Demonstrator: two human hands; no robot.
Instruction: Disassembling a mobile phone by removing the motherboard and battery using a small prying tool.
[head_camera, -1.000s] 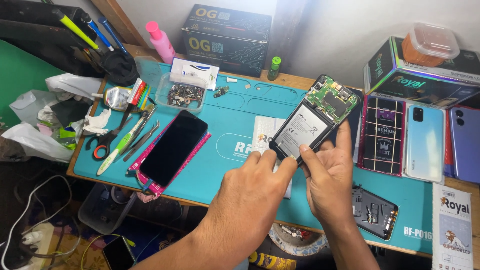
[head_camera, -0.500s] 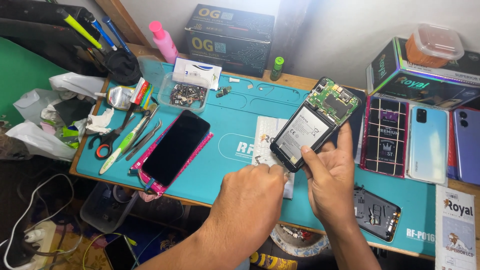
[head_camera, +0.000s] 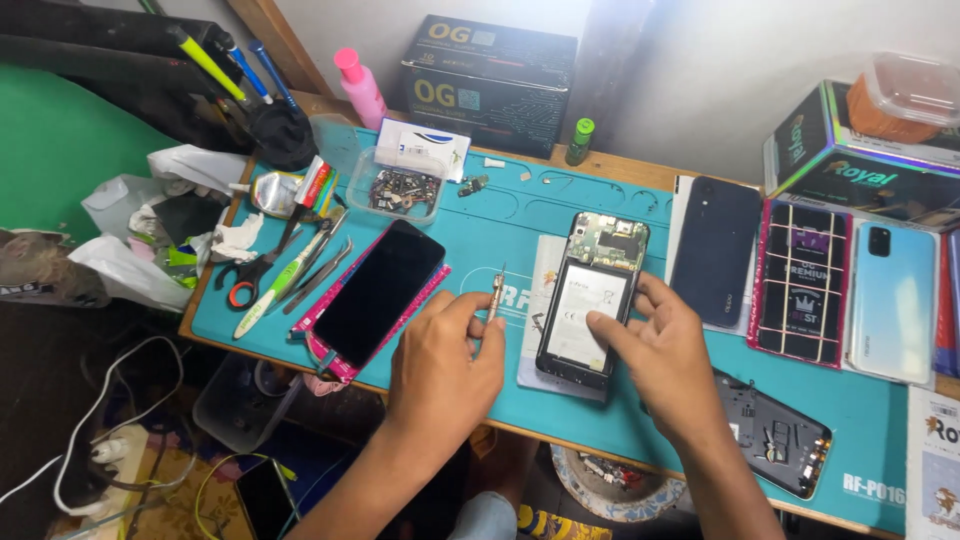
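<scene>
Head camera looked down on a teal rubber repair mat (head_camera: 500, 230). The left hand (head_camera: 440, 370) was pinched around a slim metal screwdriver (head_camera: 496, 292), held nearly upright with its tip toward twelve o'clock. The right hand (head_camera: 665, 360) had its fingers spread, with the forefinger and thumb touching the lower right edge of an opened black smartphone with its battery and green circuit board exposed (head_camera: 590, 300); it steadied the phone and did not grasp it.

The phone lay flat on the mat, on a pale sheet, at three o'clock from the screwdriver and just beside it. Its long axis ran from six to twelve o'clock, circuit board at the twelve end. The right hand was the nearer of the two, being in contact; the left hand was close but apart.

At ten o'clock from the left hand lay a black phone screen on a pink case (head_camera: 375, 295). Farther toward eleven o'clock stood a clear plastic tray (head_camera: 398, 190) holding small screws and parts. At five o'clock from the right hand lay a black phone back frame (head_camera: 775, 440).
</scene>
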